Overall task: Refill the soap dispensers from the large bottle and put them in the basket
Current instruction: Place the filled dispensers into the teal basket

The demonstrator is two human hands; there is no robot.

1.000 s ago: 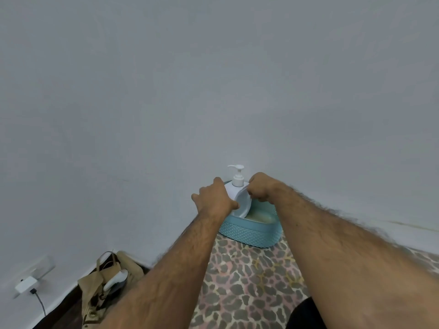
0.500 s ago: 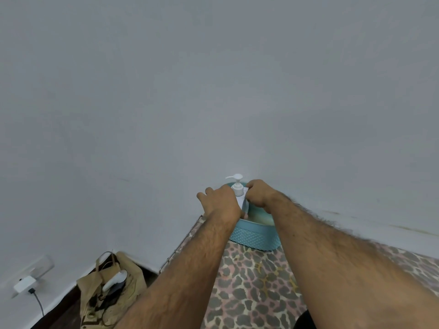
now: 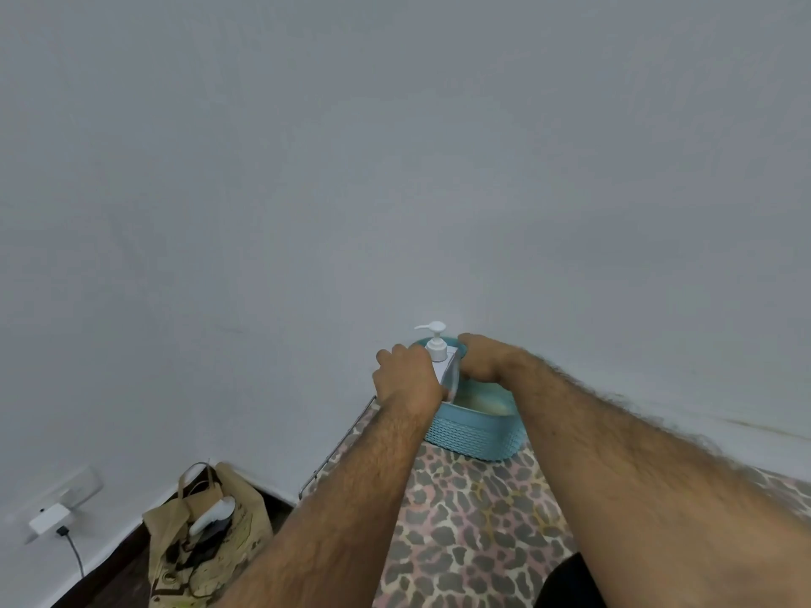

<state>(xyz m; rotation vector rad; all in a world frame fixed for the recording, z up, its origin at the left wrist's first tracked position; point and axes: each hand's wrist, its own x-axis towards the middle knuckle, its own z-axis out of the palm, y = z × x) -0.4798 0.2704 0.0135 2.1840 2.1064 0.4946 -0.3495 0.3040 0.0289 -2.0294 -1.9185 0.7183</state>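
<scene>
A white soap dispenser (image 3: 439, 355) with a pump top stands upright at the left end of a teal woven basket (image 3: 471, 436), its lower body down inside the basket. My left hand (image 3: 406, 379) wraps its left side. My right hand (image 3: 485, 357) grips it from the right, over the basket's far rim. Both hands hide most of the bottle's body. Something pale lies on the basket's floor, too unclear to name. The large bottle is out of view.
The basket sits at the far edge of a leopard-print surface (image 3: 474, 533) against a plain grey wall (image 3: 395, 168). Left of it and lower, a brown paper bag (image 3: 206, 533) stands on dark floor. A white charger (image 3: 48, 517) is plugged into a wall socket.
Both hands have lowered the dispenser into the basket; it sits deeper than a second ago. The pump spout now points left. My view has tipped down a little.
</scene>
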